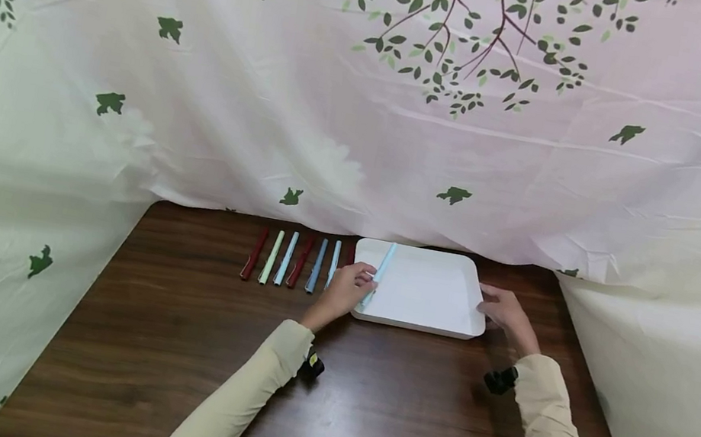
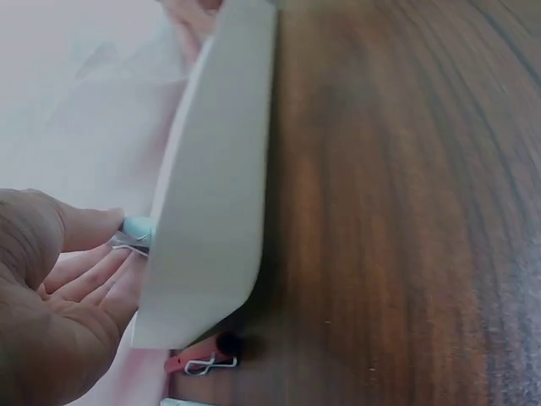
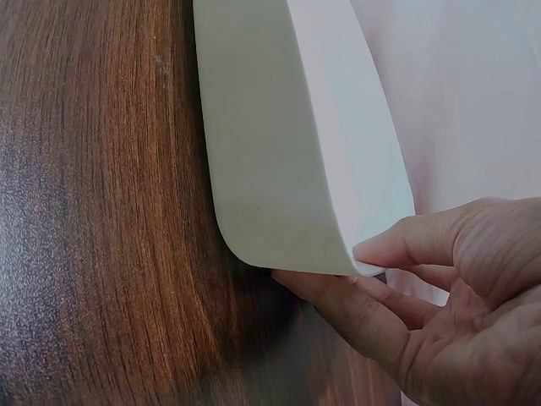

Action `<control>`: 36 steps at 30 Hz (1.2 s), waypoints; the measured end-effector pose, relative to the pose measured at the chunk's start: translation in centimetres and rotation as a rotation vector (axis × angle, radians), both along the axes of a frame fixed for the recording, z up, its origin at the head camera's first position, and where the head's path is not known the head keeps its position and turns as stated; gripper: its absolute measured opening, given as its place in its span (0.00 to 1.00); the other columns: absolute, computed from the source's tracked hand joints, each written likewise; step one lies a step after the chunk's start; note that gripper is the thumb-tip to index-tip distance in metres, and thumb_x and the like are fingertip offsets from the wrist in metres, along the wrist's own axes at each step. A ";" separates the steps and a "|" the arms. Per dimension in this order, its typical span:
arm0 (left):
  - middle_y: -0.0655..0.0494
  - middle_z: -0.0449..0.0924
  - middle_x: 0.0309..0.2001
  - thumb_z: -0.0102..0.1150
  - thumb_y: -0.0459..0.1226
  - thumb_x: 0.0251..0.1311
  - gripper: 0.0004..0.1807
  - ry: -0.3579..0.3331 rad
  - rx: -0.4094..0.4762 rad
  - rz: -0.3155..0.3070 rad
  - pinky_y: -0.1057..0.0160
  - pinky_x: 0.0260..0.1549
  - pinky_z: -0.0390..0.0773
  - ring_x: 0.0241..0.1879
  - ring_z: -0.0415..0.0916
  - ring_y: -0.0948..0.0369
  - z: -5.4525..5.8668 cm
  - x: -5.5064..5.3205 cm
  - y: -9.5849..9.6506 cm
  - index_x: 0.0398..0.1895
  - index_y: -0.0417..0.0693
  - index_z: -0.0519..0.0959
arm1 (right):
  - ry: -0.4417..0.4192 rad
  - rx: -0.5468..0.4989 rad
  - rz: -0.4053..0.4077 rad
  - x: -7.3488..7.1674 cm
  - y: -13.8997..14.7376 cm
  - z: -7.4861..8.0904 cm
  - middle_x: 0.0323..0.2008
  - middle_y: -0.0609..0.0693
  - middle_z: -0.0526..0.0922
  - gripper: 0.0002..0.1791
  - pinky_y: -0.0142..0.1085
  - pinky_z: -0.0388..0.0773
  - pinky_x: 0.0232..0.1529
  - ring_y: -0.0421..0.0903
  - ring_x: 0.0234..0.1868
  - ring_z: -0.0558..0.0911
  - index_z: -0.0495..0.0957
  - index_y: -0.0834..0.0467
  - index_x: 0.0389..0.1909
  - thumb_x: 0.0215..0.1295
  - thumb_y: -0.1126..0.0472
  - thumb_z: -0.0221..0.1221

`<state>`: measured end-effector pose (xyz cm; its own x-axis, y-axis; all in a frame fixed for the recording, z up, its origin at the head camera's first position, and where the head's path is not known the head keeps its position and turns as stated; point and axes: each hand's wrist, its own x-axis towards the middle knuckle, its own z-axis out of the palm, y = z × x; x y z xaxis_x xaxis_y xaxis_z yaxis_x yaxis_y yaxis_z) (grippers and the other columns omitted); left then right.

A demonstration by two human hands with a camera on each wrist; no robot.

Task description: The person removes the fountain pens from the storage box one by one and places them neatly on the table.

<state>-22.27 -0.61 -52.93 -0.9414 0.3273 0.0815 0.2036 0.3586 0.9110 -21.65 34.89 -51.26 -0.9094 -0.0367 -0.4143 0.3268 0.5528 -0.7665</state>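
Observation:
A white tray (image 1: 429,287) stands at the back of the table. Over its left part my left hand (image 1: 347,289) pinches a light blue pen (image 1: 386,261) between thumb and fingers. The left wrist view shows the pen's metal clip by the fingertips, while the tray wall (image 2: 215,169) hides the rest. On the far side my right hand (image 1: 504,315) holds the tray's right edge, thumb at the rim and fingers against the outer wall (image 3: 270,169). A dark red pen (image 2: 199,353) lies on the table close to the tray's left end.
Left of the tray, several pens lie in a row: a dark red pen (image 1: 254,254), a pale green pen (image 1: 271,257), a light blue pen (image 1: 286,259), and a blue pen (image 1: 316,265) among them. A printed white cloth (image 1: 256,118) hangs behind the brown table (image 1: 361,406).

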 end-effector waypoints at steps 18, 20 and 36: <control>0.38 0.87 0.48 0.66 0.33 0.69 0.15 -0.175 0.211 0.338 0.44 0.48 0.85 0.45 0.86 0.48 1.5 -1.5 -5.4 0.55 0.34 0.85 | -0.001 0.042 -0.006 0.0 0.0 0.0 0.71 0.79 0.64 0.36 0.44 0.87 0.42 0.52 0.48 0.83 0.54 0.71 0.79 0.72 0.70 0.51; 0.36 0.87 0.47 0.66 0.32 0.69 0.15 -0.175 0.220 0.336 0.41 0.50 0.84 0.44 0.86 0.47 1.4 -1.4 -5.9 0.54 0.32 0.84 | 0.001 0.029 -0.007 0.0 0.1 0.0 0.70 0.79 0.66 0.36 0.43 0.86 0.42 0.50 0.42 0.83 0.54 0.71 0.79 0.72 0.70 0.50; 0.37 0.88 0.48 0.67 0.34 0.68 0.15 -0.097 0.089 0.408 0.68 0.38 0.79 0.49 0.85 0.46 0.9 -2.0 -9.9 0.54 0.33 0.86 | -0.013 0.062 -0.002 -0.4 0.2 -0.3 0.74 0.77 0.62 0.36 0.46 0.86 0.45 0.59 0.54 0.81 0.54 0.71 0.79 0.72 0.69 0.50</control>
<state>-24.24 -10.56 -52.05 -0.9969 -0.0783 -0.0024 -0.0267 0.3111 0.9500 -22.07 35.04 -51.52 -0.9041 -0.0089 -0.4273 0.3376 0.5982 -0.7267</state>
